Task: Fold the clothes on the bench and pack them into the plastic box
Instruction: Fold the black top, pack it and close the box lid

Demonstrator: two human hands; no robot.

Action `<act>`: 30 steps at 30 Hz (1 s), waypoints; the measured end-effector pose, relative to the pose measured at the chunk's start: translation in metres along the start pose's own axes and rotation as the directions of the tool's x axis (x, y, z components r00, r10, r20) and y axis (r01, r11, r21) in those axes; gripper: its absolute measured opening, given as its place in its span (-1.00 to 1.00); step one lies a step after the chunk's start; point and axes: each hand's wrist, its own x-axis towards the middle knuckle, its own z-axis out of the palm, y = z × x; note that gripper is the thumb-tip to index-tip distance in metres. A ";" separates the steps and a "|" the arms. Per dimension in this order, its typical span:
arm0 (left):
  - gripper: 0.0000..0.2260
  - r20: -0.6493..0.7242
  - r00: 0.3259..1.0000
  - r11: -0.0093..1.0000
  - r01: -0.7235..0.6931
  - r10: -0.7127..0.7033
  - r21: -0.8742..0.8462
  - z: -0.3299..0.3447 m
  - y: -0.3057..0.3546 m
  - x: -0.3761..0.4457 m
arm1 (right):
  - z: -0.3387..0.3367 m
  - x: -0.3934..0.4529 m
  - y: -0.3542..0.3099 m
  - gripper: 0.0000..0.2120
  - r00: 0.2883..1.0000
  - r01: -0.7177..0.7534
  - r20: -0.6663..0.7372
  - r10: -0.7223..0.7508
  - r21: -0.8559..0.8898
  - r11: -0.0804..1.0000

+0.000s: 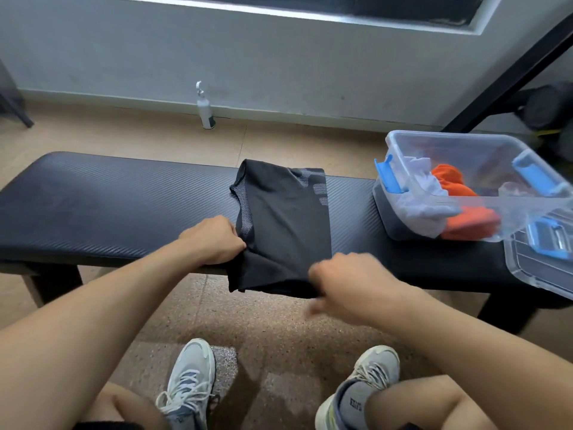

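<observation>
Both hands reach forward from bare forearms toward the near edge of the desk. On the left, the left hand (pixel 214 240) lies knuckles up on the padded top, its fingers curled and pinching the left edge of the folded black shirt (pixel 280 225) near its lower corner. That forearm runs in from the near left at a slant.

To its right, the shirt lies as a narrow folded strip across the middle of the black padded desk (pixel 108 209), collar end toward the far side, with a grey patterned band along its left fold and grey print at its far right corner. Its near end hangs over the desk's near edge.

Further right, the right hand (pixel 350 283) sits at the shirt's near right corner, back of the hand up and fingers bent downward. It is blurred, so I cannot tell whether those fingers grip the cloth or only touch it.

At the right end of the desk stands the clear plastic box (pixel 400 226) with blue latches, holding a white garment (pixel 421 193) and an orange garment (pixel 455 184). Its clear lid (pixel 536 268) lies just beside it at the near right, overhanging the desk.

On the floor, near, are two pale sneakers, and by the far wall stands a white bottle (pixel 205 110).
</observation>
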 end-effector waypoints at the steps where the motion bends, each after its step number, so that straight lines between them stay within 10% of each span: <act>1: -0.82 -0.013 1.000 1.000 0.000 0.000 0.016 0.000 0.001 -0.001 | 0.001 -0.004 -0.002 -0.53 0.986 0.031 0.164 -0.036 0.034 0.999; 3: -0.79 -0.053 0.999 0.999 -0.010 0.012 0.042 -0.001 0.003 -0.005 | 0.004 -0.005 -0.003 -0.55 0.966 0.051 0.250 -0.060 0.045 0.998; 8: -0.62 -0.193 0.959 0.978 -0.207 0.207 0.020 0.002 0.015 -0.022 | 0.004 0.023 0.023 -0.67 0.979 -0.041 -0.190 0.070 0.152 0.987; 12: -0.63 -0.167 0.740 0.757 -0.647 0.652 0.088 0.020 0.021 -0.031 | 0.028 0.037 0.029 -0.27 0.988 0.067 -0.152 -0.040 0.174 0.983; 17: 0.21 0.189 0.815 0.680 -0.566 0.549 0.466 0.044 0.006 -0.029 | 0.062 0.033 0.004 0.22 0.999 0.027 -0.026 -0.028 -0.064 0.998; 22: 0.27 0.198 0.857 0.723 -0.509 0.476 0.466 0.043 0.005 -0.024 | 0.073 0.039 -0.012 -0.32 0.988 -0.022 -0.156 -0.001 -0.144 0.989; 26: 0.24 0.238 0.855 0.778 -0.518 0.461 0.357 0.038 0.006 -0.024 | 0.058 0.049 0.004 -0.34 0.963 0.037 -0.261 -0.064 -0.108 0.994; 30: 0.29 0.011 0.819 0.811 -0.570 0.574 0.132 0.039 0.014 -0.030 | 0.023 0.045 0.024 -0.56 0.950 0.013 -0.312 0.024 0.118 0.993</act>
